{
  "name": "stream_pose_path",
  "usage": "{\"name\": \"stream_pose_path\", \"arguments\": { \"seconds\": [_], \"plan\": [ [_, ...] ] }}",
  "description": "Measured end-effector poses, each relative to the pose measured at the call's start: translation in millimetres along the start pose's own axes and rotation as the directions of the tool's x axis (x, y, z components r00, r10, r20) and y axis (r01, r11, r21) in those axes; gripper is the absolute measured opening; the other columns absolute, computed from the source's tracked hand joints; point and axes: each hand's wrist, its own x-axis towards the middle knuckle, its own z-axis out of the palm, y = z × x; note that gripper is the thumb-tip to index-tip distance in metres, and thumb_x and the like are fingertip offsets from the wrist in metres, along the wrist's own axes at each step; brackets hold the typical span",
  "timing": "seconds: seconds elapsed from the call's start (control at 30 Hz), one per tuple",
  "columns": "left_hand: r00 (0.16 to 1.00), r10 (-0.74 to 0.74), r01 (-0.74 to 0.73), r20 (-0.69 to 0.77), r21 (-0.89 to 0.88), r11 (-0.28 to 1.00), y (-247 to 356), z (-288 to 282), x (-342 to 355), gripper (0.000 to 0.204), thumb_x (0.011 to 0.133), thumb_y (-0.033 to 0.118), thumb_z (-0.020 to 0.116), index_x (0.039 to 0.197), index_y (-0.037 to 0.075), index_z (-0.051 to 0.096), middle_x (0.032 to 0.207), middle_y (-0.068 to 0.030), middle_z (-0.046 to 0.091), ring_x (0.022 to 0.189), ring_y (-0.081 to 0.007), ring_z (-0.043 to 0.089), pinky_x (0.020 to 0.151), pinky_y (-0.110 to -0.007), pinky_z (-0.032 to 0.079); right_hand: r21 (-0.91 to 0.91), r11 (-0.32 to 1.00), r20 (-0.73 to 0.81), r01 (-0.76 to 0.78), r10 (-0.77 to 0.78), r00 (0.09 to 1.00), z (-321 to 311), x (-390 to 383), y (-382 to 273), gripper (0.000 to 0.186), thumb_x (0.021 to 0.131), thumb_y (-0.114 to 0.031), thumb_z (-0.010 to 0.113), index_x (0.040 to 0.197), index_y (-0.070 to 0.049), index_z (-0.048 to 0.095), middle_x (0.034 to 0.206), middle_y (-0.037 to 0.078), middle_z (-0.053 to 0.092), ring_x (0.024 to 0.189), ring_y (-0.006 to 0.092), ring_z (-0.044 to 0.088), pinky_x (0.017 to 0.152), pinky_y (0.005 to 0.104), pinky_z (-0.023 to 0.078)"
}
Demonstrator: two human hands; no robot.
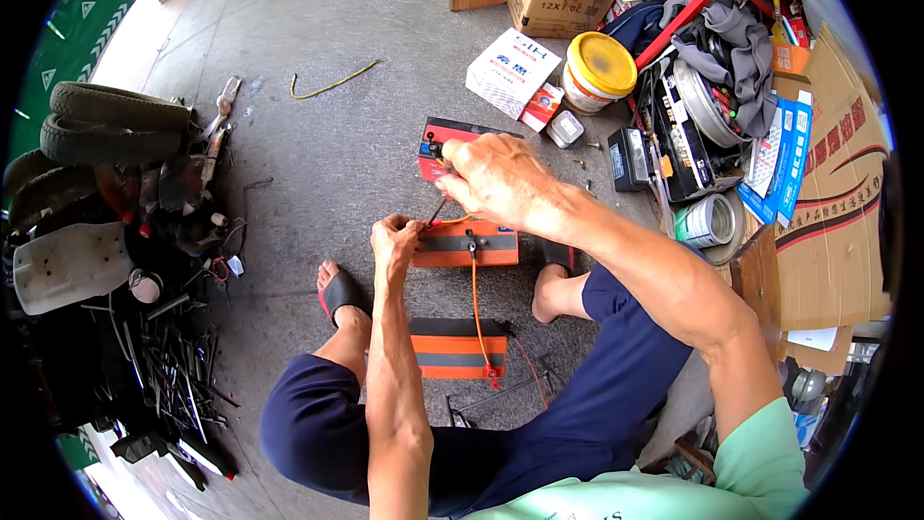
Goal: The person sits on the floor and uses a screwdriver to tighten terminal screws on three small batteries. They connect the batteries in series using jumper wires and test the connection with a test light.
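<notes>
Three batteries, one driver, two hands at work

Right hand [502,176]: curled closed around a driver [438,211], its handle mostly hidden in your grip, its dark shaft slanting down toward the left end of the middle battery.

Left hand [394,243]: fingers drawn together just beside the driver's lower end, at that same battery end; whether they pinch anything, you cannot tell.

Middle battery [496,257]: orange with a grey band, on the floor [289,183] between your feet [344,296].

Far battery [431,166]: red and black, beyond the middle one, partly covered by your right hand.

Near battery [448,359]: orange and grey, on your side of the middle one.

Orange lead [475,300]: one, running from the middle battery's top to a red terminal [494,374] at the near battery's right end.

Yellow lead [332,89]: one, loose on the floor, ahead and to the left.

Right side: bucket [599,72] with yellow lid; white box [513,75]; small black battery [630,160]; open tin [708,221].

Left side: stacked tyres [117,125]; heap of tools [188,366].
</notes>
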Motion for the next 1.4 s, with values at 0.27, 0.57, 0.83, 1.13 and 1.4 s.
{"name": "stream_pose_path", "arguments": {
  "seconds": [0.27,0.57,0.83,1.13,1.4],
  "plan": [
    [0.996,0.003,-0.007,0.084,0.048,0.999,-0.2,-5.9,6.9,0.022,0.073,0.014,0.061,0.082,-0.005,0.068,0.062,-0.0104,0.063,0.052,-0.0141,0.060,0.049,-0.027,0.048,0.020,0.998,-0.036,0.066,-0.065,0.997,9.6,3.8,-4.6,0.025,0.081,-0.023,0.062,0.078,0.001,0.054,0.063,0.020,0.058,0.065,0.0378,0.061,0.060,0.0452,0.047],
    [0.999,0.040,-0.041,0.020,0.032,0.999,23.8,5.6,7.1,0.020,0.072,0.010,0.059,0.079,-0.007,0.068,0.059,-0.0102,0.061,0.050,-0.0127,0.055,0.046,-0.026,0.042,-0.036,0.996,-0.121,0.085,-0.089,0.989,4.3,9.3,-13.5,0.024,0.081,-0.021,0.061,0.075,0.000,0.053,0.061,0.020,0.057,0.062,0.0381,0.060,0.056,0.0447,0.048],
    [0.999,0.015,-0.015,0.029,0.017,1.000,22.9,2.6,5.5,0.017,0.072,0.009,0.059,0.076,-0.005,0.068,0.058,-0.0087,0.061,0.050,-0.0118,0.055,0.046,-0.025,0.042,-0.025,0.998,-0.067,0.059,-0.061,0.996,3.2,11.3,-13.9,0.025,0.082,-0.022,0.061,0.077,0.001,0.055,0.063,0.021,0.058,0.065,0.0375,0.062,0.060,0.0449,0.049],
    [0.999,-0.037,0.036,0.013,0.049,0.998,5.8,5.2,6.2,0.015,0.074,0.009,0.061,0.074,-0.005,0.067,0.058,-0.0072,0.060,0.047,-0.0109,0.052,0.043,-0.025,0.040,0.004,0.998,-0.021,0.060,-0.060,0.998,7.8,10.1,-14.7,0.026,0.082,-0.021,0.061,0.077,0.003,0.054,0.064,0.021,0.059,0.066,0.0370,0.062,0.061,0.0441,0.049],
    [1.000,-0.016,0.016,-0.006,0.064,0.998,1.8,4.4,8.8,0.015,0.076,0.009,0.062,0.075,-0.006,0.066,0.059,-0.0066,0.060,0.047,-0.0101,0.052,0.044,-0.024,0.040,0.017,0.997,-0.058,0.078,-0.076,0.995,10.0,9.4,-13.9,0.024,0.081,-0.019,0.061,0.078,0.003,0.053,0.062,0.020,0.058,0.064,0.0372,0.061,0.060,0.0442,0.049]
  ]
}}
